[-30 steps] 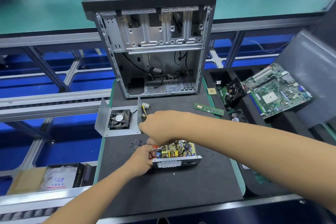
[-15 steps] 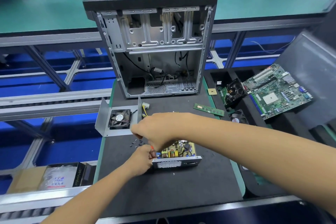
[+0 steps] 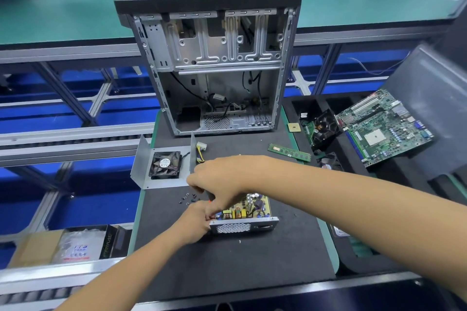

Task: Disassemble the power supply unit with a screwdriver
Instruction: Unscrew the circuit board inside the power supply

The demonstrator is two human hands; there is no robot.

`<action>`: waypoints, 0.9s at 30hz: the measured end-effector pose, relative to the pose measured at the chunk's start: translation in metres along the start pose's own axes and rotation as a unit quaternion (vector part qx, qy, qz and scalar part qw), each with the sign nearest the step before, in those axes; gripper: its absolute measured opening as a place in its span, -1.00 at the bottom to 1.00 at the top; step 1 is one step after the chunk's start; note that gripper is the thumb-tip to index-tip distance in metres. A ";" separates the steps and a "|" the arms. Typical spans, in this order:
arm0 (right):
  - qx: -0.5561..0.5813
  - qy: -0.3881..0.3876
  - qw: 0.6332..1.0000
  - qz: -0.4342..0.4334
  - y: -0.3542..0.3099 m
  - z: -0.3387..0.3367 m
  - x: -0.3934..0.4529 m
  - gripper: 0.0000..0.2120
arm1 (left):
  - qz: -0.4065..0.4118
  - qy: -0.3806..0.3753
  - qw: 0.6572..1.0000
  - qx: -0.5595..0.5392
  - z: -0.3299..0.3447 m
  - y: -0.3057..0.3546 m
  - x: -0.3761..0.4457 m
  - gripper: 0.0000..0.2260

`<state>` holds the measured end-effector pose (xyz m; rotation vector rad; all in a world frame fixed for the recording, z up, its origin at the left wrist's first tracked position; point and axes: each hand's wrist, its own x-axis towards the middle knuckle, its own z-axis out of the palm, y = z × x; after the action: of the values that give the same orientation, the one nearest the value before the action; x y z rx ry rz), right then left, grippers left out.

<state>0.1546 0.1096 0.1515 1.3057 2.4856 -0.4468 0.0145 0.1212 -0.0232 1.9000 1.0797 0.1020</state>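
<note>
- On the black foam mat at the near edge of the bench, in front of the open grey steel computer case, sits the opened power supply unit: a shallow silver sheet-metal tray with a perforated front wall, carrying a yellow circuit board crowded with coils and capacitors.
- Its removed grey metal cover with the black fan lies further back on the left; small black screws lie loose between the two.
- Handling judgement: the tray looks stiff and moderately heavy, with thin edges. The board is the fragile part. Hold the unit by the tray walls, not by the components.
- The left hand is clenched against the tray's left front corner, steadying it.
- The right hand is curled over the same corner, fingers closed around an orange-and-black screwdriver, mostly hidden. The tip is not visible.
- Probable step: releasing a board screw at that corner.
</note>
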 end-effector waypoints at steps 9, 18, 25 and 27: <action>-0.005 0.044 0.998 -0.042 -0.001 -0.007 -0.003 -0.76 | -0.046 0.004 0.998 -0.029 0.002 0.000 0.002 -0.72; 0.038 0.024 0.997 -0.056 0.004 -0.007 -0.004 -0.81 | -0.034 -0.001 0.999 0.012 0.002 0.001 0.005 -0.80; -0.028 0.021 0.999 0.022 0.002 -0.006 -0.001 -0.69 | -0.062 -0.027 0.998 0.020 0.000 -0.009 0.008 -0.76; -0.022 0.026 0.999 0.004 0.002 -0.008 0.000 -0.73 | -0.077 -0.033 0.996 -0.007 -0.003 -0.012 0.013 -0.73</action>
<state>0.1555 0.1138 0.1583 1.3267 2.5167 -0.3582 0.0131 0.1345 -0.0349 1.7879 1.1729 -0.0399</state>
